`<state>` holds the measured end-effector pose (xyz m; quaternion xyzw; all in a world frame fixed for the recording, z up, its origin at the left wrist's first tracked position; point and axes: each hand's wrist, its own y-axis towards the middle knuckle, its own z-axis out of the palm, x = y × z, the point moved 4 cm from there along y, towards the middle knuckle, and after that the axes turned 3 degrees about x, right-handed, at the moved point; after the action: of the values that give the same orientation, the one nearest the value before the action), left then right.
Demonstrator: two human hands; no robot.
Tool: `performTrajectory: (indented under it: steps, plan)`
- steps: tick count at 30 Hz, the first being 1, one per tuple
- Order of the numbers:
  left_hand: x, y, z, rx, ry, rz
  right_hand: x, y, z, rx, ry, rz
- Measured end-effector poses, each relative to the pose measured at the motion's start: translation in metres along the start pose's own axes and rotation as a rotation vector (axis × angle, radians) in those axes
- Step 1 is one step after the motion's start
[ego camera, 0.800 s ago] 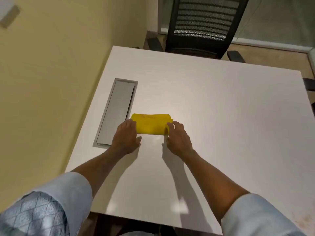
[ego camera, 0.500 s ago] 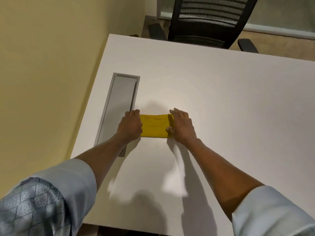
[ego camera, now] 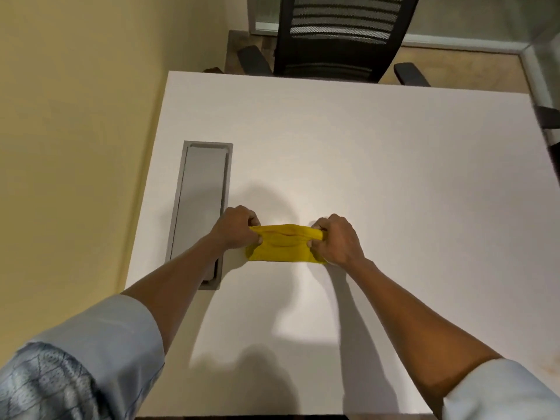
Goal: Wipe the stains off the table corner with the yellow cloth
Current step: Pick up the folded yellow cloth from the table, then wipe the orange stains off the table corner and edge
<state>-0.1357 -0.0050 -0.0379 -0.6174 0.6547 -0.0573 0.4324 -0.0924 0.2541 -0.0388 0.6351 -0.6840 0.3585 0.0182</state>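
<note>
A folded yellow cloth (ego camera: 285,244) lies in the middle of the white table (ego camera: 378,153), its top edge lifted. My left hand (ego camera: 236,227) pinches the cloth's left end and my right hand (ego camera: 336,237) pinches its right end. A faint brownish stain (ego camera: 544,369) shows on the table's near right corner, beside my right sleeve.
A grey cable hatch (ego camera: 201,207) is set into the table just left of my left hand. A yellow wall (ego camera: 75,131) runs along the table's left side. A black mesh office chair (ego camera: 336,37) stands at the far edge.
My hands went from resting flat at the cloth's ends to gripping them, and the cloth's top edge has come up off the table. The camera tilted further over the table.
</note>
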Motion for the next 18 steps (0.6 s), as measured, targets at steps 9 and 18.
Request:
performTrajectory:
  steps: [9, 18]
  plan:
    - [-0.091, -0.012, 0.028, 0.167, 0.052, 0.269, -0.063, -0.112, -0.046, -0.206, 0.157, 0.111]
    - [-0.228, -0.039, 0.117, 0.259, 0.252, 0.588, -0.166, -0.260, -0.058, -0.489, 0.307, 0.333]
